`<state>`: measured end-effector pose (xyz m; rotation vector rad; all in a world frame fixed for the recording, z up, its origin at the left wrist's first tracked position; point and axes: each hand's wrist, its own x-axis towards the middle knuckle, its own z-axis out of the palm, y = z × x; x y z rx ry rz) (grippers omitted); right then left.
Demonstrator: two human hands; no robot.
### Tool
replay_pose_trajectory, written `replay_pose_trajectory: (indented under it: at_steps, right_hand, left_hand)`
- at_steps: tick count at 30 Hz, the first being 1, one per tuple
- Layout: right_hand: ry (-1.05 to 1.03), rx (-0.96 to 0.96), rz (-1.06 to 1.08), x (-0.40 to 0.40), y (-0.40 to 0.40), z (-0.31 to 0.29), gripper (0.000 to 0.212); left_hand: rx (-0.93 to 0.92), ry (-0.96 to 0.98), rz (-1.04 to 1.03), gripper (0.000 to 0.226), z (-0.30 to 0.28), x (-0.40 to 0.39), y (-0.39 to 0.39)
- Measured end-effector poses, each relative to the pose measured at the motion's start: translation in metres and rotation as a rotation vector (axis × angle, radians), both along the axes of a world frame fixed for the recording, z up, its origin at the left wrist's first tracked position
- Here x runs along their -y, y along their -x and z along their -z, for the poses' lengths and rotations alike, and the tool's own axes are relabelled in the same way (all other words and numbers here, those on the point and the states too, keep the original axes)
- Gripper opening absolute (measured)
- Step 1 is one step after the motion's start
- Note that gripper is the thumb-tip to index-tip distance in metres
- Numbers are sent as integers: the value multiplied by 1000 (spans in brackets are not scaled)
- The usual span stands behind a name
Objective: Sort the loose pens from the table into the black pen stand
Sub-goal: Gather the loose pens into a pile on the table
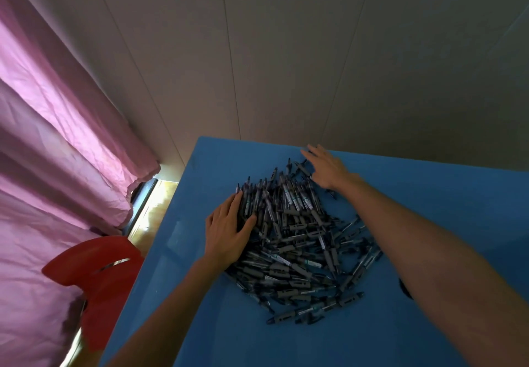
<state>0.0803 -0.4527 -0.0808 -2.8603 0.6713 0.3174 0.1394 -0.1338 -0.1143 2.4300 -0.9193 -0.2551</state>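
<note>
A big heap of dark grey pens (pixel 297 240) lies in the middle of the blue table (pixel 446 203). My left hand (pixel 227 229) lies flat against the heap's left side, fingers straight and touching the pens. My right hand (pixel 329 166) rests flat at the heap's far right edge, fingers spread and pointing to the far left. Neither hand holds a pen. A small dark shape (pixel 406 289) peeks out beside my right forearm; I cannot tell what it is. No pen stand shows plainly.
A red plastic chair (pixel 97 278) stands at the table's left edge. Pink curtains (pixel 57 137) hang on the left, and a beige panelled wall (pixel 286 51) runs behind the table. A strip of lit wooden floor (pixel 154 206) shows between curtain and table.
</note>
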Motion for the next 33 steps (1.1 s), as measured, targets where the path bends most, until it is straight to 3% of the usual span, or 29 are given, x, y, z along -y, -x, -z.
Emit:
replay_pose_trajectory:
  at_steps: [3, 7, 12, 17, 24, 26, 28, 33]
  right_hand:
    - [105, -55, -69, 8, -5, -5, 71]
    - [214, 30, -68, 14, 0, -7, 38]
    - [60, 116, 53, -3, 30, -3, 21]
    - [-151, 200, 164, -21, 67, -8, 32]
    - [-266, 309, 240, -47, 109, 9, 20]
    - [-190, 273, 295, -54, 112, 12, 37]
    - [-240, 241, 325, -67, 110, 12, 59]
    - [-355, 261, 264, -114, 106, 24, 63]
  left_hand:
    - [-8, 13, 16, 77, -1, -1, -3]
    - [-8, 3, 26, 80, -3, -3, -4]
    - [35, -25, -2, 87, -2, -3, -1]
    - [16, -32, 1, 90, -2, -2, -1]
    - [-139, 119, -44, 75, -5, -4, -1]
    - [-167, 136, -30, 74, -7, -5, 1]
    - [-152, 105, 14, 75, -6, -4, 5]
    - [-58, 8, 46, 83, 0, 0, 14]
